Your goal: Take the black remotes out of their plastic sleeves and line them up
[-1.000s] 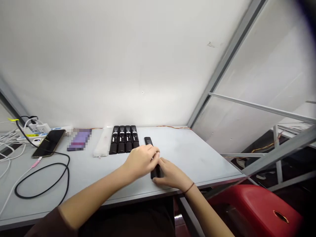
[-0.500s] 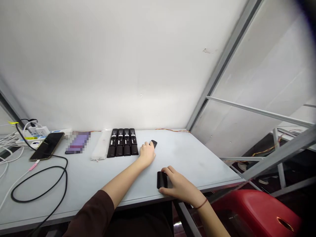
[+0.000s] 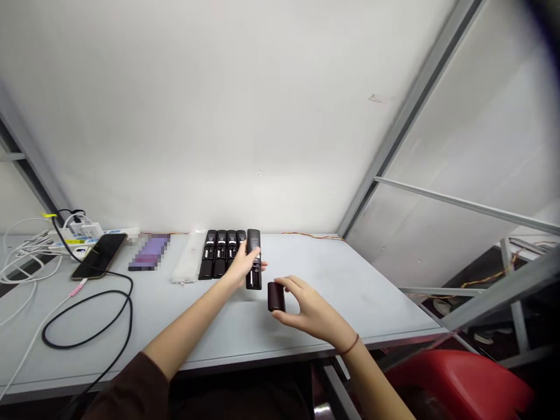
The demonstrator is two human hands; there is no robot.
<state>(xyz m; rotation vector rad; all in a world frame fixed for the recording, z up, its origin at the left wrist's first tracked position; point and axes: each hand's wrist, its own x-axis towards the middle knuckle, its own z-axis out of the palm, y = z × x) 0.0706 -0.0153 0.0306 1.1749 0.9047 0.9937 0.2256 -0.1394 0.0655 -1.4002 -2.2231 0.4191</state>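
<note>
My left hand [image 3: 240,269] is shut on a black remote control [image 3: 254,259], which stands nearly upright with its lower back open. My right hand [image 3: 306,307] pinches a short black cover piece [image 3: 276,296] between thumb and fingers, a little to the right of the remote. The two hands are apart. Behind the left hand lies a tight row of several black remote controls [image 3: 221,254], partly hidden by the raised remote.
A phone [image 3: 100,255], a pixelated purple item [image 3: 149,252], and a white bag [image 3: 187,261] lie left on the white table [image 3: 350,291]. Cables and a power strip [image 3: 74,234] sit far left. A red stool [image 3: 464,385] stands below the right edge.
My left hand has lifted the remote from the table to nearly upright. My right hand has raised the black cover piece off the table, and the hands have separated since the earliest frame.
</note>
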